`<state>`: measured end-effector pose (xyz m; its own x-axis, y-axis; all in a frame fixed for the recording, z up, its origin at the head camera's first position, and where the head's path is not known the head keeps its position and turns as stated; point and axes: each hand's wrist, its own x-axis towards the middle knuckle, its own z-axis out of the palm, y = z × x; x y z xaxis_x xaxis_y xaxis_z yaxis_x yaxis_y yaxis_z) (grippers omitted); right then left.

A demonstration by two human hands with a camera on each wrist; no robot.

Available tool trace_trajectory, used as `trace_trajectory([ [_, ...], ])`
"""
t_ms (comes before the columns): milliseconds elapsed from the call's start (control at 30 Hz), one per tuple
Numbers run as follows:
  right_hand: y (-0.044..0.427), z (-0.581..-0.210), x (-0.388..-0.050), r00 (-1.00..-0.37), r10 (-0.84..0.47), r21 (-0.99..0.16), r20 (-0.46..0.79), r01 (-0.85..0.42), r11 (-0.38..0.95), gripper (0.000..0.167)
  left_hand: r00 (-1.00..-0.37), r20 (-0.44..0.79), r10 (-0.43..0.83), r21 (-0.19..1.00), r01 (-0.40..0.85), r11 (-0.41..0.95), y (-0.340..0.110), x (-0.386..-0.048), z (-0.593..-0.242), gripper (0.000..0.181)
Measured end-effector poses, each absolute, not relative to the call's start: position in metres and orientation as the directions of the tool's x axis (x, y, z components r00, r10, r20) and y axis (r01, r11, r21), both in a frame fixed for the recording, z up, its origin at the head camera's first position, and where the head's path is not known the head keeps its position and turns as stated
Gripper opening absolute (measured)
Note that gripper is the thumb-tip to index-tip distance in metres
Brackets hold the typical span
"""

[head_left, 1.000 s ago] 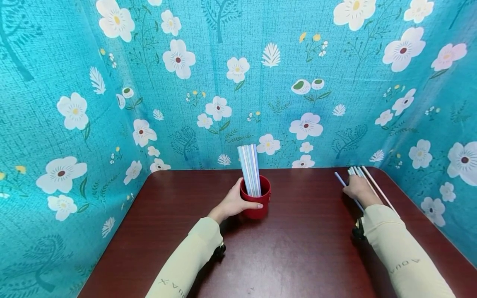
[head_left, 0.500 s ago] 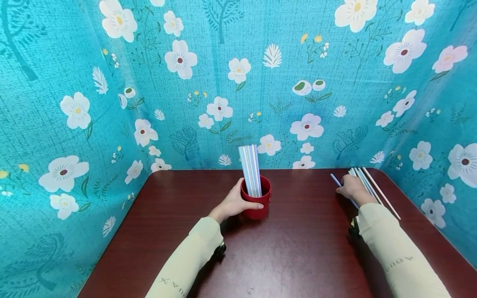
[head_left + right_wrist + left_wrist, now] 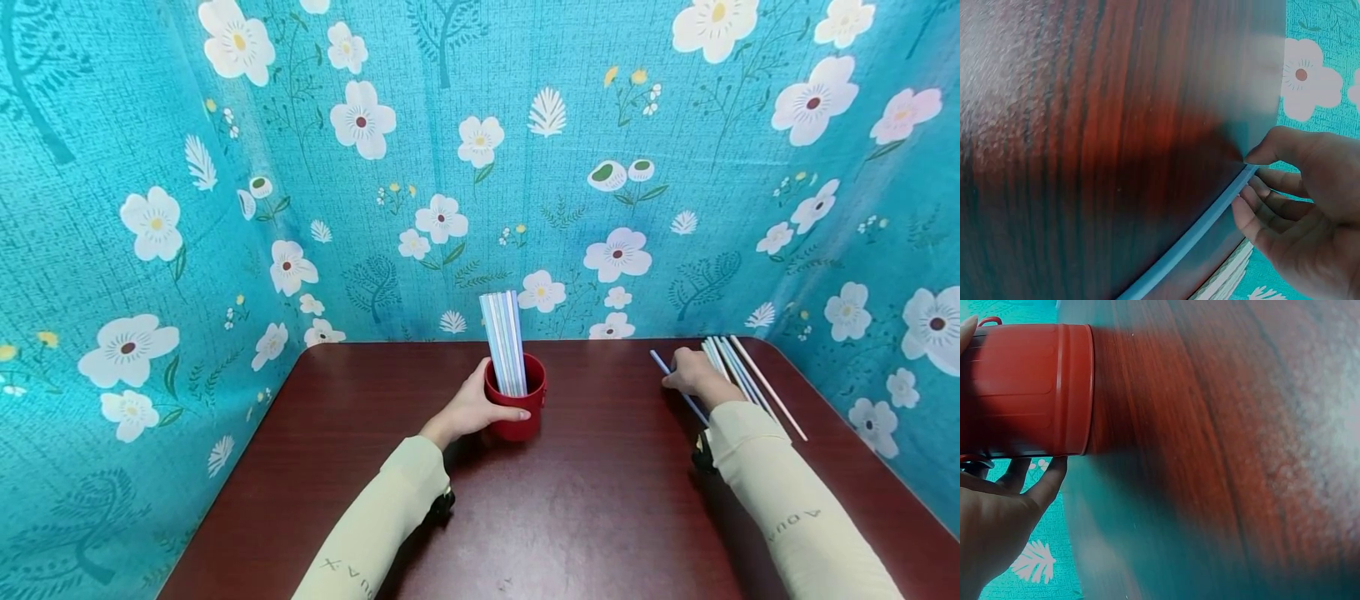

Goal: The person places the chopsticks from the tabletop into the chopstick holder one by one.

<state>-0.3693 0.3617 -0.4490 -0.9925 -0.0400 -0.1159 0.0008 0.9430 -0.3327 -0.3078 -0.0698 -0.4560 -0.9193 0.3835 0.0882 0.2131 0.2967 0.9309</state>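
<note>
Around the red bucket point(image 3: 516, 425) curls my left hand point(image 3: 472, 408), thumb across its near side; in the left wrist view the fingers point(image 3: 1047, 481) lie along the wall of the bucket point(image 3: 1029, 390). Several pale blue and white sticks point(image 3: 504, 342) stand in it, leaning slightly left. At the right, my right hand point(image 3: 697, 373) pinches a blue stick point(image 3: 693, 407) low over the table. The right wrist view shows thumb and fingertips of the hand point(image 3: 1310, 194) on the blue stick point(image 3: 1191, 237).
Several white and pale blue sticks point(image 3: 750, 379) lie side by side on the dark red table point(image 3: 585, 500), right of my right hand. A white stick point(image 3: 772, 392) lies outermost. Flowered turquoise cloth point(image 3: 525, 200) surrounds the table's back and sides.
My right hand has moved left, taking the blue stick away from the other sticks. My left hand and the bucket have stayed in place.
</note>
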Motion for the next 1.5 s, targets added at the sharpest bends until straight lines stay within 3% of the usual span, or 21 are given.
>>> trace_trajectory([
  [200, 0.355, -0.447, -0.37, -0.987, -0.05, -0.324, -0.153, 0.003, 0.946, 0.027, -0.917, 0.092, 0.389, 0.932, 0.217, 0.291, -0.069, -0.309, -0.457, 0.091],
  [533, 0.344, -0.439, -0.367, -0.971, -0.062, -0.407, -0.231, 0.038, 0.913, 0.021, -0.919, 0.104, 0.38, 0.929, 0.226, 0.293, -0.069, -0.305, -0.449, 0.089],
  [933, 0.345, -0.441, -0.361, -0.962, -0.046, -0.469, -0.269, 0.089, 0.879, 0.027, -0.918, 0.093, 0.385, 0.931, 0.217, 0.293, -0.069, -0.308, -0.454, 0.092],
  [1167, 0.352, -0.44, -0.361, -0.956, -0.072, -0.519, -0.285, 0.091, 0.85, 0.018, -0.917, 0.094, 0.389, 0.933, 0.218, 0.287, -0.069, -0.306, -0.456, 0.09],
  [1500, 0.343, -0.427, -0.362, -0.982, -0.129, -0.547, -0.14, -0.032, 0.837, 0.012, -0.917, 0.099, 0.386, 0.934, 0.22, 0.283, -0.069, -0.307, -0.456, 0.09],
])
